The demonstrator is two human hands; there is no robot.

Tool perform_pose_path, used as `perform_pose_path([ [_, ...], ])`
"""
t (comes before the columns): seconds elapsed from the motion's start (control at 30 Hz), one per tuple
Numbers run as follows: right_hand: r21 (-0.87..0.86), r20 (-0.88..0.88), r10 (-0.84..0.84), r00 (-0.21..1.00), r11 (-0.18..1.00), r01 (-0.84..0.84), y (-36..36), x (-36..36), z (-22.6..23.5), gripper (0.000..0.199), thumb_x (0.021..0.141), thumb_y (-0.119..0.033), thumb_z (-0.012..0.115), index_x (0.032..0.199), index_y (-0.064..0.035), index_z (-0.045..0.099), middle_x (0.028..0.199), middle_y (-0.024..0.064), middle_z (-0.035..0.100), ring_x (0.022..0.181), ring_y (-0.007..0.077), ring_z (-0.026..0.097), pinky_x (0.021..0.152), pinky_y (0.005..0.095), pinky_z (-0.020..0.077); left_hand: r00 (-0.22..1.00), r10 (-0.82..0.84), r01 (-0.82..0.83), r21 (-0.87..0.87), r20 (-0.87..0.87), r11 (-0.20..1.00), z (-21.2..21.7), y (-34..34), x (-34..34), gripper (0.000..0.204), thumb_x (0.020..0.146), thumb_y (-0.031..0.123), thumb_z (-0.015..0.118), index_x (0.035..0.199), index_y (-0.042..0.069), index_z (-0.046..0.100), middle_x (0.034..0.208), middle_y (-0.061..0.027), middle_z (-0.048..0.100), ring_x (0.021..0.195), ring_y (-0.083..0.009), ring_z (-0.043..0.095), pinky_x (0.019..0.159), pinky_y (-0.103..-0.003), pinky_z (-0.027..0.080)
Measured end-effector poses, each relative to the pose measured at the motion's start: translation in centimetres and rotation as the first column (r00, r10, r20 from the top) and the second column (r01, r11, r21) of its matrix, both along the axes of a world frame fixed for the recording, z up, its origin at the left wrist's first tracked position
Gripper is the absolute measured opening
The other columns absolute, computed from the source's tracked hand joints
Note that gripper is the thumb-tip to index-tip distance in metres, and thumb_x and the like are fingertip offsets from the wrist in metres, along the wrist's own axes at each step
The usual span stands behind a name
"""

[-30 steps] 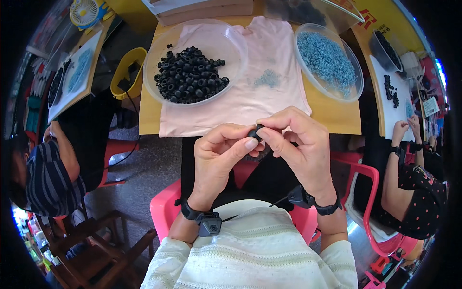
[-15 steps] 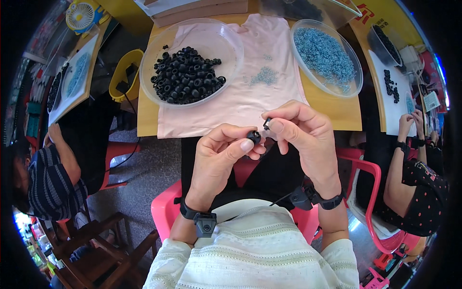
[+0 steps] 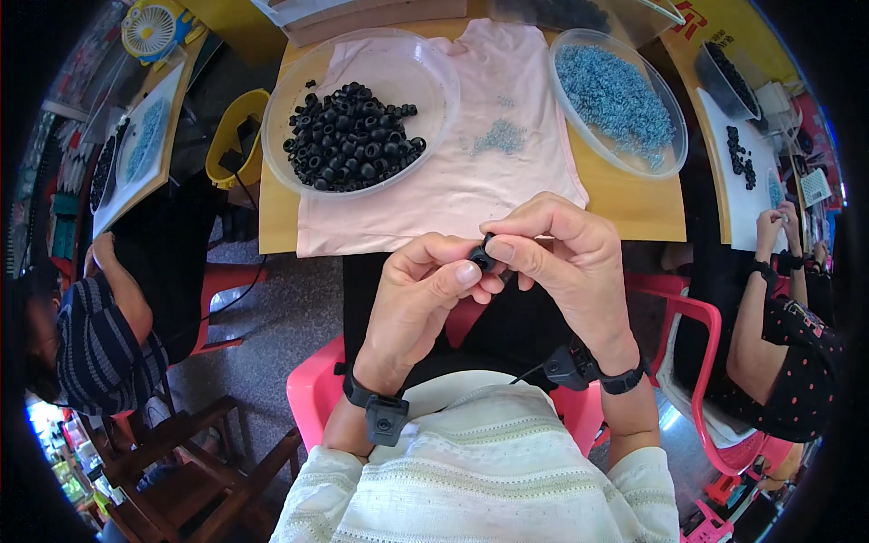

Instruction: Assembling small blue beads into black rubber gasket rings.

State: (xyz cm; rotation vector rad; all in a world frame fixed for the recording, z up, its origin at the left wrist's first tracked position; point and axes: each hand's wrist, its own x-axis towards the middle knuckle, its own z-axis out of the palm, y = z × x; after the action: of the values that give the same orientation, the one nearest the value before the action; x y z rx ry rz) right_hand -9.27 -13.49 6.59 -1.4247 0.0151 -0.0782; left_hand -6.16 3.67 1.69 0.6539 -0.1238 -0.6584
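Right now we have both hands raised together over our lap, just short of the near edge of the table. Our left hand is curled, with thumb and forefinger pinched on a small black ring part; our right hand closes on the same piece from the other side, fingertips bent in so the two hands meet at it. Neither hand is open, and both grips look light, fingertip grips only.

We judge this to be the fitting step: one small piece held steady while something is pressed or seated into it (whether a blue bit is already in there we cannot tell, since the fingers hide it). The next move, as we read it, calls for a fine squeeze or twist with the piece kept square between the fingertips, since a slip would drop it into the lap.

Beyond the ring part, on the table, lies a pink cloth. On its far-left part sits a clear bowl of black rings; far right of the ring part is a clear bowl of pale blue bits, with a few loose blue bits on the cloth between the bowls. Other people sit at tables on either side.
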Motion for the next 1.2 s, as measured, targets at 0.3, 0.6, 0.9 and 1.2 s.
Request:
perform_pose_path([
  [0.3, -0.106, -0.044, -0.057, 0.997, 0.993, 0.052, 0.0, -0.2, -0.9, 0.006, 0.091, -0.004, 0.066, 0.092, 0.0017, 0.066, 0.081, 0.0040, 0.065, 0.067, 0.0071, 0.064, 0.058, 0.0196, 0.0506, 0.995, 0.005, -0.003, 0.016, -0.102, 1.000, -0.8, -0.5, 0.0, 0.007, 0.092, 0.006, 0.064, 0.097, 0.001, 0.066, 0.095, -0.0137, 0.069, 0.080, -0.0160, 0.068, 0.071, -0.026, 0.057],
  [0.6, -0.336, 0.252, -0.165, 0.954, 0.909, 0.246, 1.0, -0.7, -1.7, 0.008, 0.089, -0.001, 0.066, 0.095, 0.0045, 0.066, 0.085, 0.0077, 0.063, 0.065, 0.0084, 0.063, 0.057, 0.0203, 0.0497, 0.998, 0.056, -0.053, 0.081, -0.027, 0.995, 0.0, -0.8, 0.1, 0.010, 0.091, 0.003, 0.064, 0.100, 0.000, 0.065, 0.097, -0.0127, 0.069, 0.083, -0.0184, 0.069, 0.076, -0.030, 0.058],
  [0.9, -0.517, 0.351, -0.033, 0.936, 0.827, 0.223, -1.0, -0.6, -1.5, 0.013, 0.083, 0.001, 0.068, 0.096, 0.0033, 0.067, 0.083, 0.0083, 0.063, 0.065, 0.0123, 0.061, 0.056, 0.0225, 0.0477, 0.963, -0.128, 0.122, -0.041, -0.235, 0.992, -0.5, -0.8, 0.0, 0.009, 0.094, 0.010, 0.061, 0.102, 0.007, 0.066, 0.102, -0.0094, 0.070, 0.094, -0.0207, 0.070, 0.092, -0.037, 0.054],
  [1.2, -0.468, 0.303, -0.052, 0.952, 0.862, 0.196, -1.1, -0.7, -2.3, 0.011, 0.083, 0.003, 0.066, 0.094, 0.0037, 0.064, 0.082, 0.0093, 0.062, 0.067, 0.0155, 0.062, 0.058, 0.0246, 0.0489, 0.980, -0.086, 0.090, 0.013, -0.178, 0.996, -0.7, -1.2, -0.2, 0.009, 0.094, 0.010, 0.062, 0.102, 0.005, 0.064, 0.103, -0.0109, 0.069, 0.095, -0.0214, 0.070, 0.091, -0.036, 0.054],
])
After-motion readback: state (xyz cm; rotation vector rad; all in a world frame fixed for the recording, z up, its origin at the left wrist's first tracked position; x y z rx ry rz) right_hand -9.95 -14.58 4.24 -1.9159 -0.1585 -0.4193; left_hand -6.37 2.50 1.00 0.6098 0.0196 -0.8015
